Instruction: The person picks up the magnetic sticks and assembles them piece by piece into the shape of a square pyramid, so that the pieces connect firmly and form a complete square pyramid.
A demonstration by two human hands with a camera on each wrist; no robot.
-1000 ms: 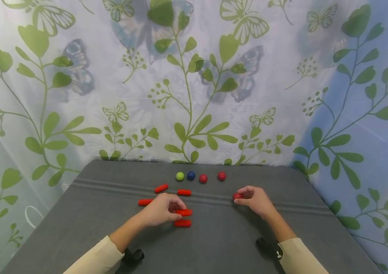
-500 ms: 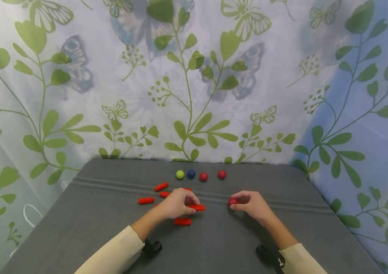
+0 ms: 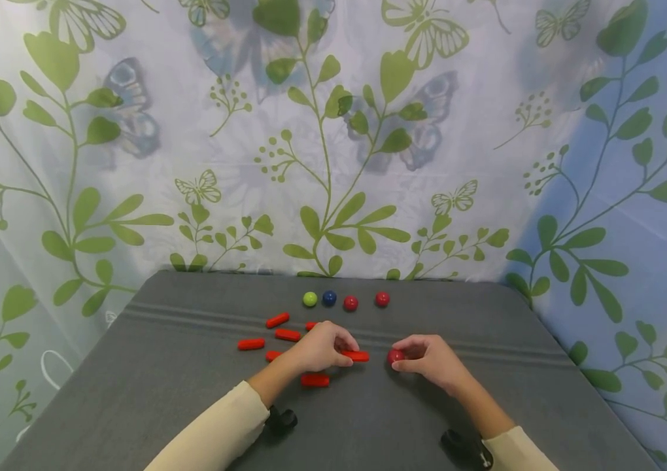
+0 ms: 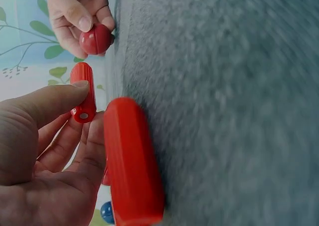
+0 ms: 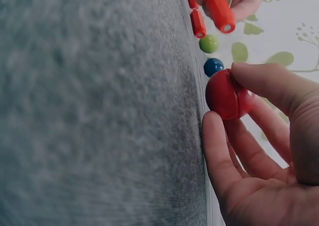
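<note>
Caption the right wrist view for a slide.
Right hand holds a red ball; beyond, left hand grips a red rod.

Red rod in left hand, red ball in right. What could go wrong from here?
Slip: the right hand pinches a round red ball; dropped, it might roll across the table.
Bump: the held red rod points toward that ball across a gap, so the two could knock together.
Nudge: a loose red rod lies close to the left hand, which may brush it.

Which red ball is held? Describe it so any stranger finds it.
Over the gray table, right of centre, find the right hand. It pinches the red ball. Two other red balls lie farther back, but only this one is held.
</note>
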